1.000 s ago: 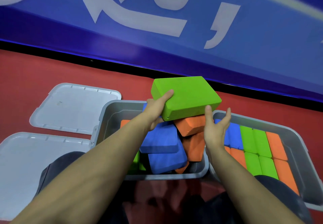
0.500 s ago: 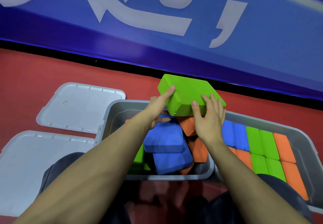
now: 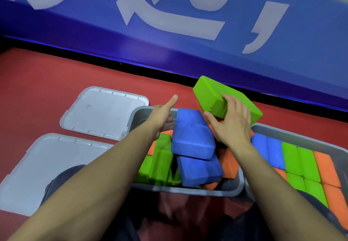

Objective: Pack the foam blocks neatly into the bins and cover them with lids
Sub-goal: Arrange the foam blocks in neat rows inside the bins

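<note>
Green foam block held tilted above the far right corner of the left bin, near the gap to the right bin. Right hand grips its near end, fingers curled over the top, thumb underneath. Left hand open, fingers straight, holding nothing, above the left bin's far wall. Left bin: blue, orange and green blocks in a loose heap, topmost blue block lying slanted. Right bin: blocks in tidy rows, not yet full by the look of it. Two grey lids lie on the red floor, left of the bins.

Step judged: sorting the heap. Next move calls for seating the green block square in a row; lids come later.
</note>
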{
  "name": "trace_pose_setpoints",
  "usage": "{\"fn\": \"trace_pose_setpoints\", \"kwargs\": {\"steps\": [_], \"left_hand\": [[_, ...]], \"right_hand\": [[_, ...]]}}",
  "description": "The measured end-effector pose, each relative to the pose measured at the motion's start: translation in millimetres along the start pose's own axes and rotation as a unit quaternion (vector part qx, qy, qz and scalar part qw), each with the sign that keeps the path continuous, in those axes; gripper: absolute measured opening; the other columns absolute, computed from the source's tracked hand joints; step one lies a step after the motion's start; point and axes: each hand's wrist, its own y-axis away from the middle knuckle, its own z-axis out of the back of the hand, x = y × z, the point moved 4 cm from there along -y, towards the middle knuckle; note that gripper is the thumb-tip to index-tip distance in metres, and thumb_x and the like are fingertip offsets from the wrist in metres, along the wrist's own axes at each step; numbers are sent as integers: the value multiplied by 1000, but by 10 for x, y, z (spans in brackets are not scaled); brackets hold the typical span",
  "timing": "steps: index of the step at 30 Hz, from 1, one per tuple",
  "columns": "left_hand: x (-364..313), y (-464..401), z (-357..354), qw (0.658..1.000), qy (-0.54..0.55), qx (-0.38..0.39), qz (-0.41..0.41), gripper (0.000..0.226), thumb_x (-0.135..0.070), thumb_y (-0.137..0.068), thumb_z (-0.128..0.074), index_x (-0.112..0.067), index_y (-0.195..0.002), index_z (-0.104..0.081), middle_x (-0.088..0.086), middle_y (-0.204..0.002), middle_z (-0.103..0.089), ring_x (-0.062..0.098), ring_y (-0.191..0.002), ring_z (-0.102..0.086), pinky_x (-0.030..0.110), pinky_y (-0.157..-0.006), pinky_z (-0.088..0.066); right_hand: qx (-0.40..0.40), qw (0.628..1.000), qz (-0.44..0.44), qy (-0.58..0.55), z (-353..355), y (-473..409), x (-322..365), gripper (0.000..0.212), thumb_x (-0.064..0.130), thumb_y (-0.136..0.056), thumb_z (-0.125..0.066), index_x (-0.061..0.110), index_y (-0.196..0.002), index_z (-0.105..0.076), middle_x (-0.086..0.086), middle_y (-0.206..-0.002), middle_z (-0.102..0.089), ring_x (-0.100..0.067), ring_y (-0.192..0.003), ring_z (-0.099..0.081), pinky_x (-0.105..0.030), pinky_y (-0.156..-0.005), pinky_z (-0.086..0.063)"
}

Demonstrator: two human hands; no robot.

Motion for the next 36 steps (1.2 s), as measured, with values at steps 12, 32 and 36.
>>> {"fn": "trace_pose_setpoints", "kwargs": {"steps": [12, 32, 36], "left_hand": [[88, -31, -407, 996, -49, 75, 7, 57, -71, -88, -54, -24, -120, -52, 4, -120, -58, 19, -109, -61, 41, -95, -55], [15, -383, -1284, 958, -227, 38, -169, 53, -27, -98, -64, -16, -146, -48, 8, -148, -50, 23, -134, -49, 36, -114, -38], [23, -401, -1350, 978, -152, 42, -136, 86, -47, -86, -70, -19, -155, -28, 1, -146, -51, 20, -131, -52, 40, -114, -39]], "right_hand": [[83, 995, -38, 50, -263, 54, -103, 91, 55, -65, -87, 21, -138, -47, 1, -160, -34, -25, -154, -14, -67, -108, -37], [29, 857, -446, -256, 64, -509, -1418, 104, 88, -48, -77, 30, -132, -55, -3, -152, -42, -27, -140, -43, -51, -113, -39], [94, 794, -478, -363, -124, -364, -1631, 110, 91, -48, -74, 25, -134, -56, 0, -141, -59, -28, -123, -60, -52, -107, -45]]}}
